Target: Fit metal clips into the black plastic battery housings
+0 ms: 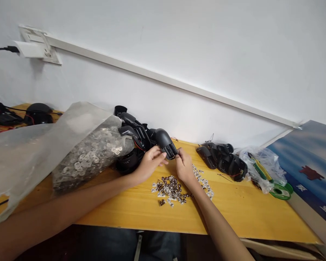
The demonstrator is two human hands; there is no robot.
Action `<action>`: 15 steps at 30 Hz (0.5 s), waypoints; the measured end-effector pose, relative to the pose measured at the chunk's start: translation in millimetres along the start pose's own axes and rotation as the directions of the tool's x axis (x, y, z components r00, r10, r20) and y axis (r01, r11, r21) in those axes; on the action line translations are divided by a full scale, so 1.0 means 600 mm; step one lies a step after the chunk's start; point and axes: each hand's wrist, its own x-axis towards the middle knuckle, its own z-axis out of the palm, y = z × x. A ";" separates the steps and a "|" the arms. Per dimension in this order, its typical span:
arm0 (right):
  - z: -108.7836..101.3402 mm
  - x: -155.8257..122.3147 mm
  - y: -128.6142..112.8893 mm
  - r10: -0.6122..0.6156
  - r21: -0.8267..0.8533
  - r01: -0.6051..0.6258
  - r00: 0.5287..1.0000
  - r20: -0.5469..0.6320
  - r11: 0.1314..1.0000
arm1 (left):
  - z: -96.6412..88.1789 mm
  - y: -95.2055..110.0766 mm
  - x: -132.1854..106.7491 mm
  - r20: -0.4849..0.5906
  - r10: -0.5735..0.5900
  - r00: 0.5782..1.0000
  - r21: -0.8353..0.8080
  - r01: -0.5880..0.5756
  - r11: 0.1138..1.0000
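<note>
A black plastic housing with a rounded top and slot-like compartments at its lower end is held up above the table. My left hand grips its lower left edge between thumb and fingers. At the lower right corner, the fingers of my right hand are pinched together against the housing; any small part between them is hidden. Below my hands lies a loose pile of small metal battery contacts, with more contacts spread beside my right wrist.
A clear plastic bag full of similar metal pieces stands left. More black housings are heaped behind it, others at right. Yellow-green pliers lie on a plastic bag beside a green spool. The wall bounds the wooden table.
</note>
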 end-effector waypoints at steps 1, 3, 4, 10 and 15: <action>-0.001 -0.001 0.002 -0.007 0.019 0.008 1.000 -0.017 1.000 | 0.000 0.001 -0.001 0.006 0.016 1.000 0.004 -0.016 1.000; -0.001 -0.004 0.005 -0.008 0.075 0.010 1.000 -0.022 0.997 | 0.001 0.002 -0.002 0.010 0.048 0.999 -0.001 -0.048 0.999; 0.000 -0.006 0.006 -0.004 0.106 0.005 1.000 -0.010 0.994 | 0.002 0.002 -0.002 0.008 0.060 0.998 -0.012 -0.060 0.998; 0.016 -0.014 0.002 -0.028 0.242 0.003 0.995 0.098 0.970 | 0.004 -0.001 -0.003 -0.002 0.081 0.997 -0.068 -0.081 0.994; 0.024 -0.018 0.012 0.002 0.297 -0.024 0.997 0.075 0.955 | 0.006 0.000 -0.002 0.028 0.083 0.996 -0.100 -0.079 0.992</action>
